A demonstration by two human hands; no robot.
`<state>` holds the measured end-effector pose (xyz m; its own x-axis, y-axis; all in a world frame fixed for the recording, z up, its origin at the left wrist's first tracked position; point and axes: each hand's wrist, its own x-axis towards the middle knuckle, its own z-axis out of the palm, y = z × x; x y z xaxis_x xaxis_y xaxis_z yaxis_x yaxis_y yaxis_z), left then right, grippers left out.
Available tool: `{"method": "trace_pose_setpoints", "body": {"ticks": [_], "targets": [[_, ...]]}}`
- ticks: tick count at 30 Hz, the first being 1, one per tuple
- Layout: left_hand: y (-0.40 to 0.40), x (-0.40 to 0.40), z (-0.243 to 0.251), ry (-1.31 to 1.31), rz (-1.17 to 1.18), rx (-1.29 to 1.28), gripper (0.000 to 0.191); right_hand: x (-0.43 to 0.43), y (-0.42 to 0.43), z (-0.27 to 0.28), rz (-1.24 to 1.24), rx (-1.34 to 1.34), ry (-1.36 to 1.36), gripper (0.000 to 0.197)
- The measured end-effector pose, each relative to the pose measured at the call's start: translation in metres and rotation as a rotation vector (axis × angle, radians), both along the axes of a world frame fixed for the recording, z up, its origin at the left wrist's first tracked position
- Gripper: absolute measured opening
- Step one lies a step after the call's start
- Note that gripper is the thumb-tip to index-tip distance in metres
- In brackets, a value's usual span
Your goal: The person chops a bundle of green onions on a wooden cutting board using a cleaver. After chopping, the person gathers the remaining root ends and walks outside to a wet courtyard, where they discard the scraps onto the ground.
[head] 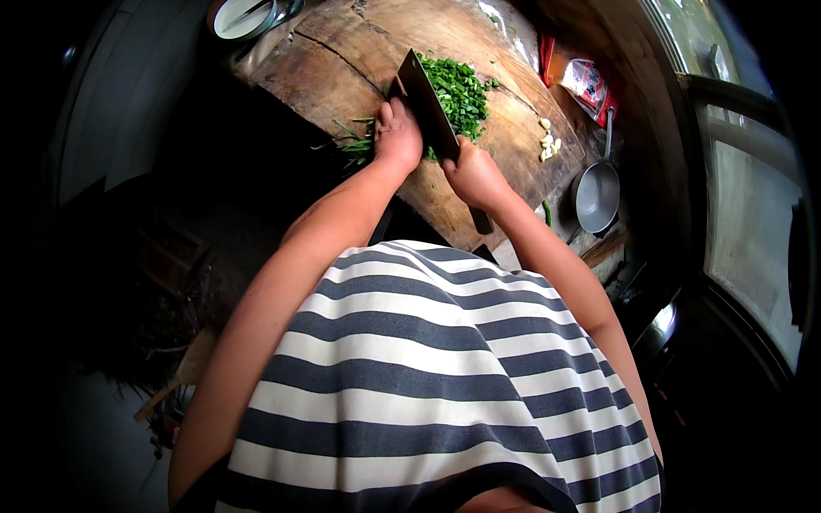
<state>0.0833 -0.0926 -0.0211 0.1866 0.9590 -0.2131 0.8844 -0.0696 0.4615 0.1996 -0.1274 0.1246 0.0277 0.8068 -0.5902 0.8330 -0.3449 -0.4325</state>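
Note:
My right hand grips the handle of a cleaver, whose dark, broad blade stands on edge across a worn wooden chopping board. Just left of the blade, my left hand presses down on a bunch of long green stalks, perhaps scallions or chives. Their loose ends stick out past the wrist over the board's left edge; the part under the palm is hidden. Against the blade's right side lies a heap of chopped greens. Several peeled garlic cloves rest near the board's right edge.
A grey metal pan with a long handle sits right of the board, below a red and clear plastic packet. At the top left is a white-lined bowl with a utensil in it. A window flanks the right side.

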Motion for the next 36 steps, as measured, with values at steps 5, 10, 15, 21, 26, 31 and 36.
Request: {"method": "trace_pose_setpoints", "body": {"ticks": [5, 10, 15, 21, 26, 31, 36], "targets": [[0.005, 0.004, 0.018, -0.254, 0.257, -0.128, 0.038, -0.018, 0.008, -0.046, -0.079, 0.169, -0.063, 0.036], [0.006, -0.011, 0.028, 0.181, -0.192, -0.026, 0.074, -0.007, 0.005, -0.048, -0.090, 0.207, -0.011, 0.037], [-0.002, -0.021, 0.041, 0.138, -0.148, -0.016, 0.111, 0.002, -0.011, 0.006, -0.101, 0.222, 0.034, 0.032], [-0.003, -0.013, 0.031, 0.120, -0.141, -0.047, 0.084, 0.009, -0.040, 0.015, -0.019, 0.059, -0.066, 0.032], [-0.006, -0.011, 0.021, 0.002, -0.062, 0.031, 0.057, 0.007, -0.036, 0.011, -0.013, 0.006, -0.071, 0.033], [-0.006, -0.006, 0.016, 0.203, -0.145, -0.014, 0.057, 0.003, -0.016, 0.005, 0.038, 0.011, -0.037, 0.033], [-0.008, -0.006, 0.015, 0.227, -0.154, -0.004, 0.063, -0.019, 0.007, -0.028, -0.007, 0.132, -0.035, 0.033]]}}
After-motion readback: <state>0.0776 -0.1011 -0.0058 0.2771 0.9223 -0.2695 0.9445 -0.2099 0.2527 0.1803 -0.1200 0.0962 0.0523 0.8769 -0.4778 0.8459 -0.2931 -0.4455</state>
